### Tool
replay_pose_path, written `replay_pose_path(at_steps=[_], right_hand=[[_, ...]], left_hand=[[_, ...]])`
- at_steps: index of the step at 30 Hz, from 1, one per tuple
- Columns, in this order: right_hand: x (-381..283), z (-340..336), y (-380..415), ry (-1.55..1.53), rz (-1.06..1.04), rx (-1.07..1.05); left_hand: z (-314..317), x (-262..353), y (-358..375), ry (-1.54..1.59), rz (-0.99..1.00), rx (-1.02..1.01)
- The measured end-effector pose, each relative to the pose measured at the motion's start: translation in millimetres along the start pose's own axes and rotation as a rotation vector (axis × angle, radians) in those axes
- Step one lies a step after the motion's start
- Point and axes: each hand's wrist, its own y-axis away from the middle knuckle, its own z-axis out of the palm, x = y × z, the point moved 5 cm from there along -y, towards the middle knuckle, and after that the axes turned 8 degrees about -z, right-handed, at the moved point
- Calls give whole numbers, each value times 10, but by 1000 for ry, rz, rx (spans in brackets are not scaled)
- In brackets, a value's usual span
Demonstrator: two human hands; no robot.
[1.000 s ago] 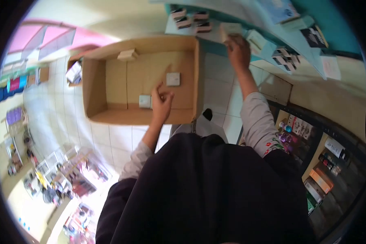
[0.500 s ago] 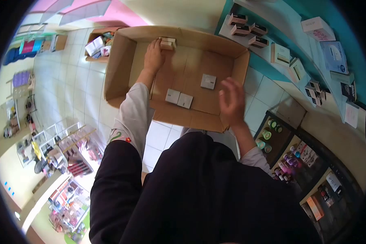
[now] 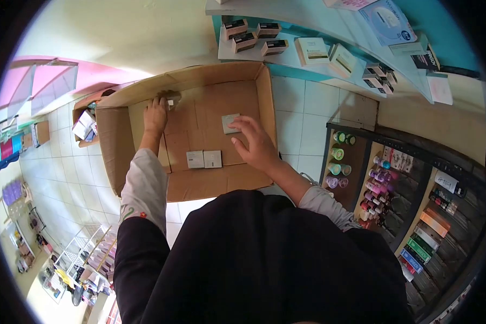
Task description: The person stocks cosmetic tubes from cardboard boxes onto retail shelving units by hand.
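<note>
A large open cardboard box (image 3: 186,186) lies in front of me. My left hand (image 3: 155,116) is inside it at the back left, fingers at a small light box (image 3: 171,102); whether they grip it is unclear. My right hand (image 3: 254,143) is over the right part of the carton, fingers apart and holding nothing. Its fingertips are at the edge of a flat white square box (image 3: 229,123). Two more such boxes, a left one (image 3: 195,159) and a right one (image 3: 213,159), lie side by side near the carton's front wall.
At the top right, a shelf (image 3: 229,51) bears several small boxes. A dark display rack (image 3: 356,167) with jars and bottles stands to the right. A smaller carton (image 3: 81,108) with packages is beyond the left side, on the tiled floor.
The view has turned, shifting the carton leftward. My right hand has come in from the carton's right edge to the single white box. My left hand remains at the back left.
</note>
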Motion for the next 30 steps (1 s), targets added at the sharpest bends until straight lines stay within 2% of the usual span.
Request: replay_pose_path(at_steps=[1,2,4,7,10,12,15,18,21,24,26,30], right_hand=[[89,45,45,-94,87,-21],[240,123,89,-311,299,-44],[410,319,210,-749,723,-101],[140,222,189,-1244,836,20],[-174,-40,66,-1249,620,113],[-355,-233,94,-1256,603,189],[-439,-460,171,-1257,585,255],[-390,-675,281,-1276,573,242],[-408,-888,361,-1223,560,189],[-344,-1161,481,-1177,610,190],[-111,-1414,554,-1160,589,271],[576,-2296,533,-648,464,657]], left_hand=[[-192,80,118,73,-13,9],[-411,162,222,144,-28,24],[-957,431,548,275,81,242],[-1748,941,1064,334,266,462],[-2195,1372,1422,322,403,588],[-2368,1563,1537,331,442,646],[-2581,1660,1543,571,480,623],[-2852,1659,1526,862,349,710],[-2805,1745,1477,837,484,530],[-2845,1863,1528,784,491,496],[-2772,1917,1550,875,371,473],[-2657,2004,1655,1036,137,357]])
